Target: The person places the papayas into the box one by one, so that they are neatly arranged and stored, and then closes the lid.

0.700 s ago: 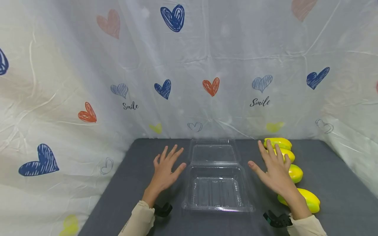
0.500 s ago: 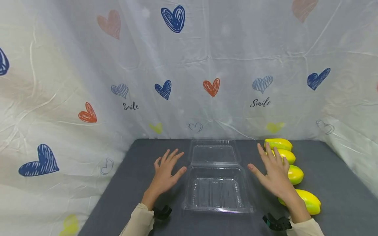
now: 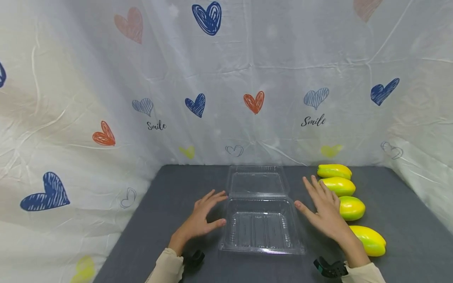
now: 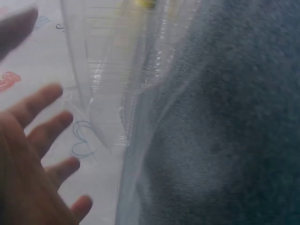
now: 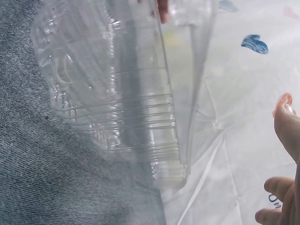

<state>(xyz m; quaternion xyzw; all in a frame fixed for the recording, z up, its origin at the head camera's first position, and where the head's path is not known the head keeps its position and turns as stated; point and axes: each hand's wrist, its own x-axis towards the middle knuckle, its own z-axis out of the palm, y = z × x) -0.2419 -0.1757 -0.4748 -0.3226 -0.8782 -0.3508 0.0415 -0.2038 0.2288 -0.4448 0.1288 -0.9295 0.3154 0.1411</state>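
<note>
A clear plastic clamshell box (image 3: 262, 249) stands on the dark cloth with its lid (image 3: 257, 184) folded back, away from me. My left hand (image 3: 201, 218) hovers at the box's left side, fingers spread and slightly bent; in the left wrist view its fingers (image 4: 44, 101) appear just short of the clear plastic wall. On the other side my right hand (image 3: 323, 212) is spread, its thumb pointing at the box's right rim. Neither hand holds anything. Behind the right hand, several elongated yellow-green fruits (image 3: 352, 208) lie in a column, some partly covered by it.
Grey-blue cloth (image 3: 170, 204) covers the table. A white curtain (image 3: 226, 78) printed with hearts hangs at the back and sides. Black wrist cameras (image 3: 330, 268) are strapped under both wrists. Beige sleeves (image 3: 164, 267) cover the forearms.
My left hand has come down and to the right, nearer the box. The right hand has shifted slightly left, uncovering more of the fruits. Box and fruits stay put.
</note>
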